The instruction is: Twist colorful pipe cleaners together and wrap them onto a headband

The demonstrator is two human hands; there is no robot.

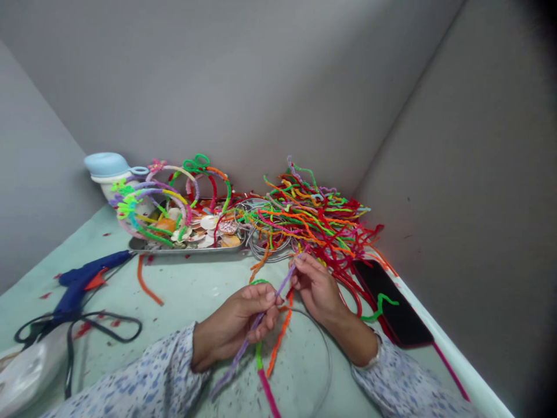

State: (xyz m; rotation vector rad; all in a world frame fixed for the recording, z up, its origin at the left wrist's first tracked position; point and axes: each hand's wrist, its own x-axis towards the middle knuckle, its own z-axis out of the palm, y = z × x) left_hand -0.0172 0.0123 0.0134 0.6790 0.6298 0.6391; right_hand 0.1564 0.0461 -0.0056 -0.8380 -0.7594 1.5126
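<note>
A purple pipe cleaner [235, 364] runs slantwise through both hands. My left hand [243, 319] pinches it near its middle, and its lower end hangs toward the front left. Farther up, my right hand [315, 285] holds its upper end between thumb and fingers. Under the hands lie an orange pipe cleaner [279, 342] and a green and magenta strip [265, 383]. A thin grey wire loop [329, 363] curves over the table to their right.
Behind stand a metal tray [191, 251] with shells and fuzzy headbands [174, 191], a blue-lidded bottle [107, 165] and a pipe cleaner heap [322, 223]. A blue glue gun [73, 287] lies left, a black phone [398, 307] right, on the green table [174, 316].
</note>
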